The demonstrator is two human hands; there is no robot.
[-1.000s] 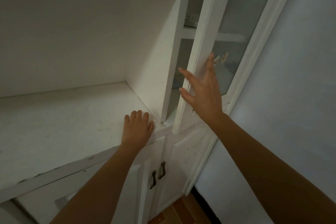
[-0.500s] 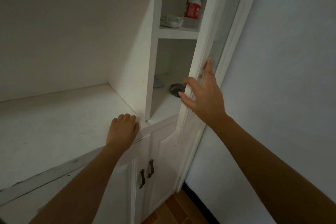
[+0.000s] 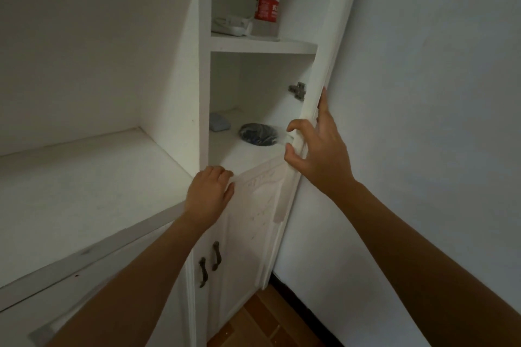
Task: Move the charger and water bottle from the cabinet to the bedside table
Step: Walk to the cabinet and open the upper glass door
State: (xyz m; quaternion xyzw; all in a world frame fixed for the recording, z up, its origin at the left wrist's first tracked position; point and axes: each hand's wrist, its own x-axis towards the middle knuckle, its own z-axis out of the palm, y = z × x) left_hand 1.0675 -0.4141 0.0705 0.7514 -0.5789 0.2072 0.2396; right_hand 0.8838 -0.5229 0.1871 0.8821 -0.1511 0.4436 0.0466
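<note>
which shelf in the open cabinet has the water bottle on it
The upper shelf: the red-labelled water bottle stands there beside the white charger. The lower shelf holds neither.

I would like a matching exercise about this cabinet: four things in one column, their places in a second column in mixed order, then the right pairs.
Things:
1. water bottle
2. dark bundle
3. left hand
4. right hand

Places:
A. on the open door's edge
B. lower shelf
C. upper shelf, beside the white charger
D. on the counter's front edge

Pairs: 1-C, 2-B, 3-D, 4-A
</note>
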